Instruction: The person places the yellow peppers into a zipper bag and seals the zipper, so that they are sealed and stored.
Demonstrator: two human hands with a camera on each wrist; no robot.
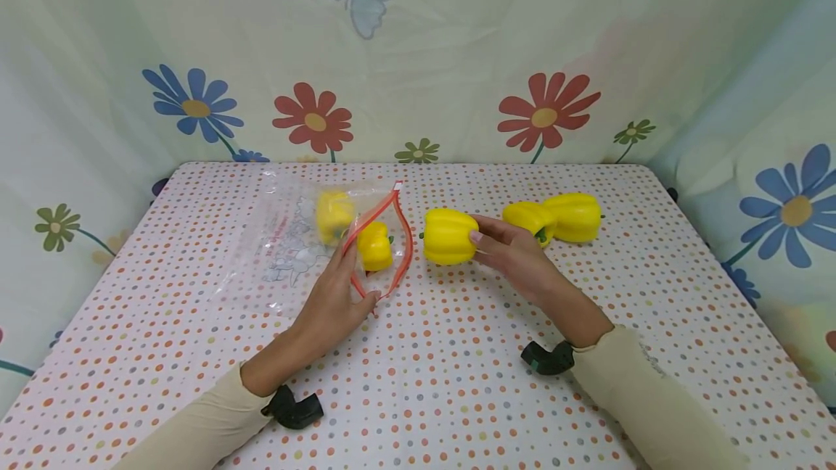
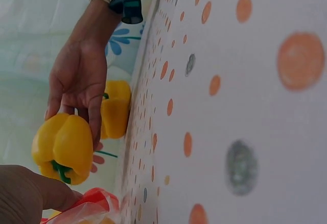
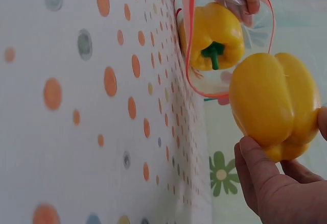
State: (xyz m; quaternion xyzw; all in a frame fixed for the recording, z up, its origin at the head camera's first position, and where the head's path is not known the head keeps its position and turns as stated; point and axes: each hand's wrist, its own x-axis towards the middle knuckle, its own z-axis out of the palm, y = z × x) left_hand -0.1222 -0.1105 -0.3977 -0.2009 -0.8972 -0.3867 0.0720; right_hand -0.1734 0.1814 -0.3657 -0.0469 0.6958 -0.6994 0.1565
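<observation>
My right hand (image 1: 516, 256) grips a yellow bell pepper (image 1: 449, 236) by its blunt end, its green stem facing the bag. In the right wrist view this pepper (image 3: 276, 104) is held off the table, apart from the bag's mouth. A clear zip bag (image 1: 261, 274) with a red-edged opening lies on its side at the left. My left hand (image 1: 333, 296) pinches the bag's rim, thumb at the near edge, and the mouth gapes toward the right. Inside the bag are two yellow peppers, one near the mouth (image 1: 374, 246) and one deeper (image 1: 334, 215), seen through the plastic.
Two more yellow bell peppers, one nearer (image 1: 525, 217) and one farther right (image 1: 575, 217), lie touching behind my right hand. A dotted cloth covers the table (image 1: 424, 383). Behind it hangs a flowered curtain (image 1: 444, 35). Dark wrist cameras sit under both sleeves.
</observation>
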